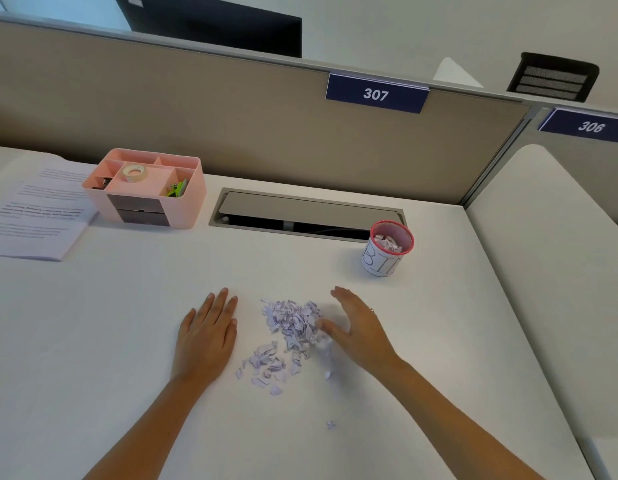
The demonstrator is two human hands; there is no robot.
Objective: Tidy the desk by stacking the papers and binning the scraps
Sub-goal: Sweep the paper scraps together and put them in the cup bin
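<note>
your left hand (207, 336) is lying flat on the tabletop (110, 323), fingers straight; your right hand (357, 329) is spreading open against the scraps (293, 327) lying between both hands, gripping nothing.

Single head-worn view, wide-angle, looking forward and down across desk (127, 341) toward partition (231, 116); both forearms enter from bottom edge; near surface close, neighbouring desk at right edge
</note>
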